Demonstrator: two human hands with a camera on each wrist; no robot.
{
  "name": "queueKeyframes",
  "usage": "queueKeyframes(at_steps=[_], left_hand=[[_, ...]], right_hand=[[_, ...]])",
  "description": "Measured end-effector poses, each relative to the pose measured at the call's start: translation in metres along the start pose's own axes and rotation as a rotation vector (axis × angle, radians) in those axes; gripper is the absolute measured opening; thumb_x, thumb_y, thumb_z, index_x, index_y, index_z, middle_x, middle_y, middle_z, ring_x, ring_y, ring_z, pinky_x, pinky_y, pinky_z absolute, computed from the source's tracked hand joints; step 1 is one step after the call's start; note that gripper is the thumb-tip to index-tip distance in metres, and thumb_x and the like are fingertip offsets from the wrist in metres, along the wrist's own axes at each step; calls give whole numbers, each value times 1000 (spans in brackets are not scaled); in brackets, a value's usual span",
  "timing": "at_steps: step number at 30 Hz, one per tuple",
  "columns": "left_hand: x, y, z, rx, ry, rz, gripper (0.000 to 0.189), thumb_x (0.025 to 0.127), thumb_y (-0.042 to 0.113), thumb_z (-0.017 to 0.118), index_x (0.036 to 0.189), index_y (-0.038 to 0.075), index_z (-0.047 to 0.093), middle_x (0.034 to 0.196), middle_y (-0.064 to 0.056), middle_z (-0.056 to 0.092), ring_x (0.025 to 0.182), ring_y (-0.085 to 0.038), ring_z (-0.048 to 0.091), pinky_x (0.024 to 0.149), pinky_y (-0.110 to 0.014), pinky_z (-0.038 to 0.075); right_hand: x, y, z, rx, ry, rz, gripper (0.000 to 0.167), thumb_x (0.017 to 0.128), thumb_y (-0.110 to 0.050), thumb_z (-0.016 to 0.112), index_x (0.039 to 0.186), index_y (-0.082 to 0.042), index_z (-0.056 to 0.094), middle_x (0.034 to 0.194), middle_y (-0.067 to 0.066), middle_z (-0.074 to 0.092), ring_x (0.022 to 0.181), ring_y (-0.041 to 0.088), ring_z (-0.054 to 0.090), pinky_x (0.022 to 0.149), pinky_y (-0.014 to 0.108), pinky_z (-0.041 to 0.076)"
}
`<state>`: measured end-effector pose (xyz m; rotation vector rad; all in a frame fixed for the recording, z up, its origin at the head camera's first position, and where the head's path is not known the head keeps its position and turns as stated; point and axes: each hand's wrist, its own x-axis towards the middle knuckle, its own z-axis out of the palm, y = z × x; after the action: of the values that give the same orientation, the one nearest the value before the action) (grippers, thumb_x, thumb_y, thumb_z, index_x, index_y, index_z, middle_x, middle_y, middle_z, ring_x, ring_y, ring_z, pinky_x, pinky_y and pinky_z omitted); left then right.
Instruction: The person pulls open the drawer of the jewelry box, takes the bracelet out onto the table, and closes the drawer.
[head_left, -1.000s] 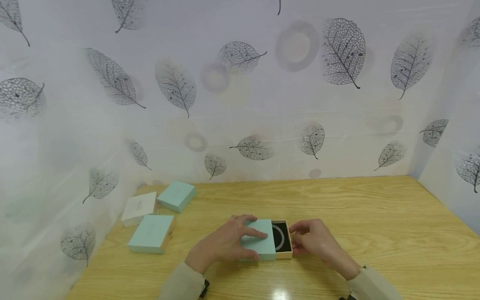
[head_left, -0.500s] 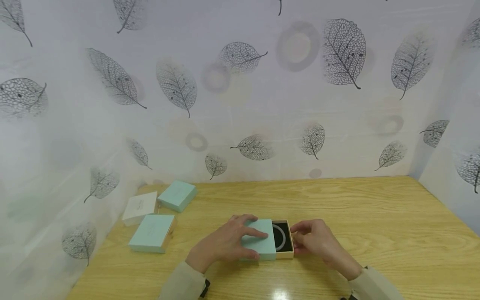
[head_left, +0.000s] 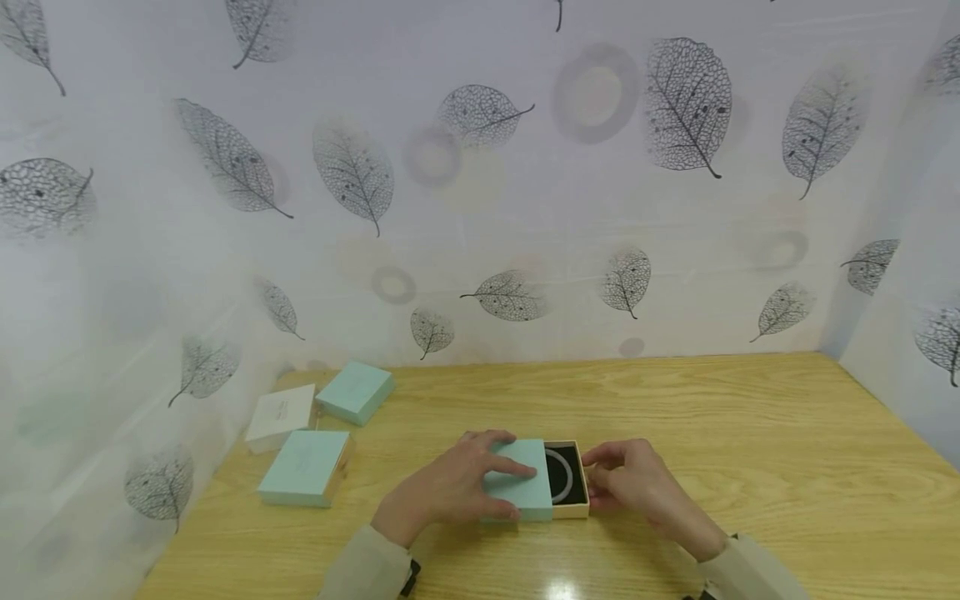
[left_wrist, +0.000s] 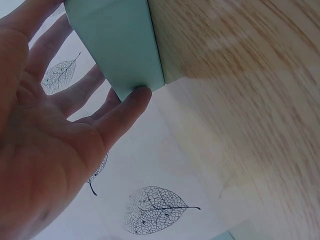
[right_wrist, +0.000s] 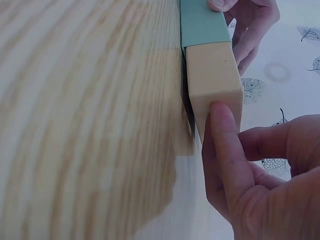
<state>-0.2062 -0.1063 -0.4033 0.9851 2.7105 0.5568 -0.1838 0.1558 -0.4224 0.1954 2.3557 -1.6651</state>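
Observation:
A small drawer-style gift box lies flat on the table, its mint-green sleeve (head_left: 528,483) held by my left hand (head_left: 450,483). The thumb (left_wrist: 127,112) lies along the near side and the other fingers spread over the top and far side. Out of the sleeve's right end sticks the cream inner drawer (right_wrist: 212,70). It is black inside and partly shows a pale ring-shaped bangle (head_left: 562,475); the rest is hidden under the sleeve. At the drawer's outer end is my right hand (head_left: 633,483), one fingertip on the end wall and the other fingers curled close by.
At the left of the table sit a white box (head_left: 279,417), a mint box (head_left: 356,390) behind it and another mint box (head_left: 306,467) nearer. A leaf-printed curtain (head_left: 510,208) rises along the table's back and sides.
The inner drawer and my right hand have shifted slightly right, so a little more of the drawer shows. My left hand stays on the sleeve.

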Motion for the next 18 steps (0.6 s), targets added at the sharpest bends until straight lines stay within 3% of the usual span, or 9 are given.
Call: queueKeyframes(at_steps=[18], left_hand=[[0, -1, 1, 5, 13, 7, 50, 83, 46, 82, 131, 37, 70, 156, -6, 48, 140, -33, 46, 114, -51, 44]], right_hand=[[-1, 4, -6, 17, -2, -17, 24, 94, 7, 55, 115, 10, 68, 97, 15, 71, 74, 18, 68, 67, 35, 64]])
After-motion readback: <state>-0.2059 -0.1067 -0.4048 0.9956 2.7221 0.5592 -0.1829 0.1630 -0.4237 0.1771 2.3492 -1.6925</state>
